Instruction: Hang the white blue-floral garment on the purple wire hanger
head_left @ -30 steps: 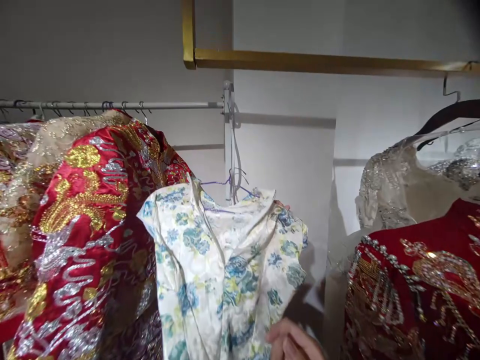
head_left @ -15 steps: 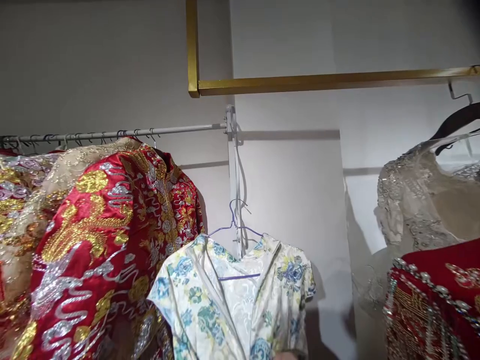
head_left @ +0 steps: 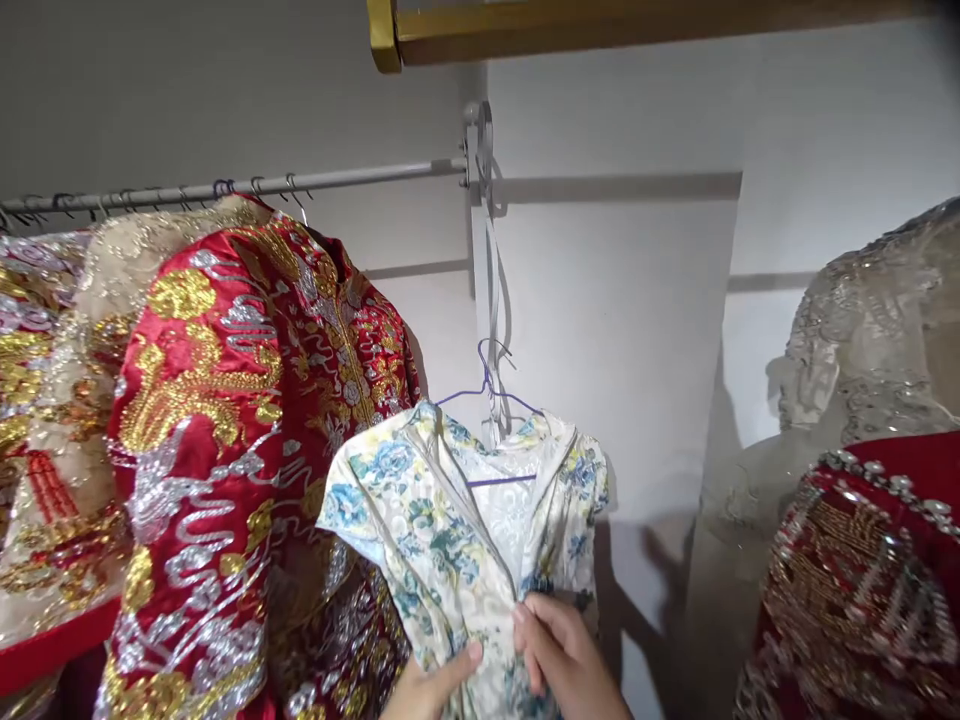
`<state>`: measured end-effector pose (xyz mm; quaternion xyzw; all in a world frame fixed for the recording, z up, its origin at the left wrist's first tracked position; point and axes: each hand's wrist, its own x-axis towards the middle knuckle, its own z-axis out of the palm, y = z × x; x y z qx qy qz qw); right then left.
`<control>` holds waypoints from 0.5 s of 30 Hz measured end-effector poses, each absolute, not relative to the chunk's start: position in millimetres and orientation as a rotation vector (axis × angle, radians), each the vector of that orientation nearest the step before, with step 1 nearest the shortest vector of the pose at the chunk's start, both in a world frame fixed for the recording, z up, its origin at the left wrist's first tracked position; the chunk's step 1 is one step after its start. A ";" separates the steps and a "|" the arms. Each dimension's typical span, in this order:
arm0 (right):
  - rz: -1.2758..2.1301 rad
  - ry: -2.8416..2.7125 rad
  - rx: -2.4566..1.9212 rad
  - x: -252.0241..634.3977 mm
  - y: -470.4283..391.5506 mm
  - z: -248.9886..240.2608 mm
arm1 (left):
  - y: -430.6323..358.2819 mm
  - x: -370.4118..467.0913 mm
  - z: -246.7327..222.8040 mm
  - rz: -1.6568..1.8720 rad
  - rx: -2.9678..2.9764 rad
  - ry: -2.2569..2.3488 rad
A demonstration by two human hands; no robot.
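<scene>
A white garment with blue and yellow flowers (head_left: 442,540) hangs on a thin purple hanger (head_left: 486,385) at lower centre. My left hand (head_left: 439,685) is at its lower left front, thumb on the cloth and the other fingers hidden, holding the fabric. My right hand (head_left: 559,650) pinches the edge of the front opening between thumb and fingers. The neckline is open above my hands, showing pale lining and the purple hanger bar.
Red embroidered jacket (head_left: 225,400) and beige sequined garments (head_left: 82,400) hang from a grey rail (head_left: 360,180) at left. A gold bar (head_left: 600,30) crosses the top. A sheer beaded dress (head_left: 885,340) and red beaded garment (head_left: 847,560) are at right.
Both hands have come into view on the floral garment; before, only a bit of skin showed at the bottom edge. The view has tilted down, so rails and bar sit higher.
</scene>
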<state>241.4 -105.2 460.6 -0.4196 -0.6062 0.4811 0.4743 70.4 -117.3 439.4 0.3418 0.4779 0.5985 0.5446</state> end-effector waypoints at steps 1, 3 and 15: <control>1.174 -1.488 -1.011 244.2 -108.1 463.9 | -112.4 68.7 438.2 1.463 0.820 1.139; 1.153 -1.470 -1.014 248.2 -113.8 468.5 | -102.9 65.2 437.3 1.682 0.829 1.179; 1.278 -1.406 -0.983 242.7 -123.6 469.5 | -117.5 116.1 424.6 1.717 1.709 1.300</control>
